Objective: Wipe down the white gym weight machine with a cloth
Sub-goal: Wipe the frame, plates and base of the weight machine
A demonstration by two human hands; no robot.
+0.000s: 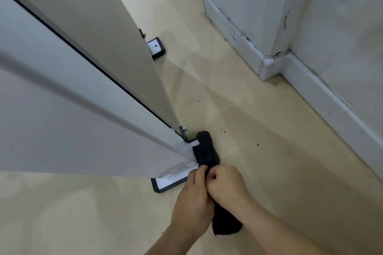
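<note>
Head view: both hands low at 6 o'clock, pressed together. Left hand (191, 198) and right hand (224, 184) each closed around a black cloth (206, 151), which runs toward 12 o'clock over the near foot plate (172, 181) of the white machine panel (83, 109). Far foot plate (156, 47) at 11 o'clock; beige floor (259, 130); scuffed skirting board (310, 87) toward 2 o'clock.

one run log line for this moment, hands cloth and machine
left hand: gripping black cloth | right hand: gripping same cloth | cloth: on machine's near foot | far foot: untouched
</note>
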